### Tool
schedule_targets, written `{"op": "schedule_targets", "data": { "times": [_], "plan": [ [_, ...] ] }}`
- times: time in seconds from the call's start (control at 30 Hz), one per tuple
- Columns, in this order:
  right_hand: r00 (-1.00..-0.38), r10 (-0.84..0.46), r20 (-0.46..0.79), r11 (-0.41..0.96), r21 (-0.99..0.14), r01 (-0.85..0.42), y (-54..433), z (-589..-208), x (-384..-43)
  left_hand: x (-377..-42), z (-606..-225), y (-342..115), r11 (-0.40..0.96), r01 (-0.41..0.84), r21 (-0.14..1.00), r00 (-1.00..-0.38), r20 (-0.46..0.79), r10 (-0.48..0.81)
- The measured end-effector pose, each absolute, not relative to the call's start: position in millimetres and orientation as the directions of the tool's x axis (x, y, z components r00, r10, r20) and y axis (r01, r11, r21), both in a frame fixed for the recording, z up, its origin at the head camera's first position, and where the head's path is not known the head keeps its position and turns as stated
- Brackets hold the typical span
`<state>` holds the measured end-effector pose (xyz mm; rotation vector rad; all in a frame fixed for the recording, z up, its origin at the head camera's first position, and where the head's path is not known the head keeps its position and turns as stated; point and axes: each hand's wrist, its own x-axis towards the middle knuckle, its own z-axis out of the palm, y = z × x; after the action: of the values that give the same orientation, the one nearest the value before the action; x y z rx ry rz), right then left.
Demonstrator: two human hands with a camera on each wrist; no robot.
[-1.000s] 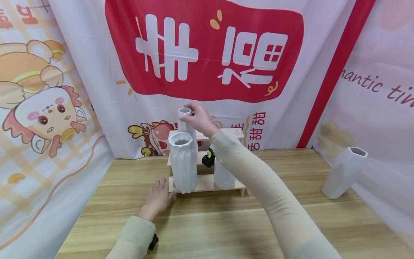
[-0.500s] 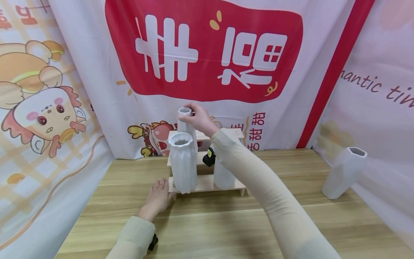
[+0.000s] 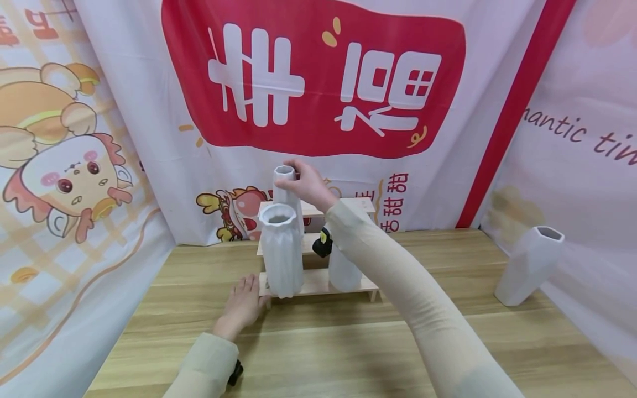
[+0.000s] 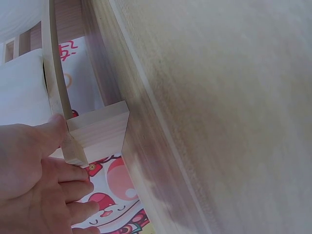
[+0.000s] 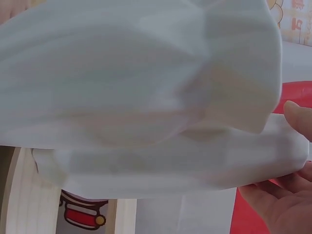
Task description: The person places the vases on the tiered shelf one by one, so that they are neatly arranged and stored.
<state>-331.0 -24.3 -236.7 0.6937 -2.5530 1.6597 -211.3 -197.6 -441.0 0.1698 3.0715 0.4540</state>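
Note:
My right hand (image 3: 311, 185) grips the rim of a slim white vase (image 3: 285, 190) with thumb and fingers. This vase stands on a higher level of a tiered wooden display stand (image 3: 315, 282), its lower part hidden by a fluted white vase (image 3: 282, 257) on the bottom shelf. In the right wrist view the fluted vase (image 5: 122, 73) covers much of the slim vase (image 5: 146, 170). My left hand (image 3: 244, 304) holds the stand's lower left corner; in the left wrist view the thumb touches the board (image 4: 58, 92), with the fingers around its end.
Another white vase (image 3: 345, 271) sits on the bottom shelf to the right, partly behind my right sleeve. A faceted white vase (image 3: 530, 265) stands apart on the wooden table (image 3: 348, 354) at the right. Printed cloth (image 3: 318, 132) hangs close behind the stand.

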Motion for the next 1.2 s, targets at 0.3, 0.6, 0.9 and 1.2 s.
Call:
{"op": "schedule_targets", "data": {
  "times": [0.3, 0.6, 0.9, 1.2],
  "plan": [
    [-0.9, -0.372, 0.226, 0.293, -0.892, -0.345, -15.7, -235.2, -325.6, -211.0, -441.5, -197.1, 0.954, 0.105, 0.281, -0.994, -0.008, 0.112],
    [-0.897, -0.372, 0.24, 0.268, -0.897, -0.351, 0.9, -229.7, -325.0, -211.6, -442.9, -197.3, 0.951, 0.109, 0.289, -0.994, 0.005, 0.112],
    [-0.899, -0.372, 0.232, 0.252, -0.907, -0.338, 23.3, -221.3, -317.9, -212.5, -443.4, -198.0, 0.951, 0.115, 0.286, -0.993, 0.007, 0.118],
    [-0.888, -0.377, 0.264, 0.23, -0.902, -0.365, 47.1, -213.3, -309.6, -213.9, -445.5, -198.8, 0.947, 0.116, 0.3, -0.993, 0.011, 0.118]
  ]
}}
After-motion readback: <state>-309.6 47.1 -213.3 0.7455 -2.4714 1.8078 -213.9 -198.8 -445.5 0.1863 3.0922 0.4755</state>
